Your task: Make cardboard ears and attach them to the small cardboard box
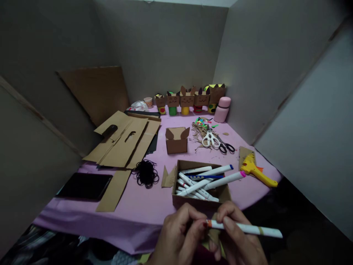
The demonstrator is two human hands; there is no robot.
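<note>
My right hand (239,235) is closed round a white marker (253,229) that points to the right, its orange-banded end toward my left hand. My left hand (180,237) pinches that end, fingers pressed together at the cap. Both hands hover at the near edge of the pink table (143,202). Just beyond them stands an open cardboard box (201,200) with several white markers lying in it.
A small cardboard box with ears (177,140) sits mid-table. Flat cardboard sheets (124,140), a black thread tangle (145,173) and a dark tablet (85,186) lie left. Scissors (211,140), paper scraps and a yellow glue gun (257,171) lie right. Cardboard figures (187,99) and a pink bottle (222,109) line the back.
</note>
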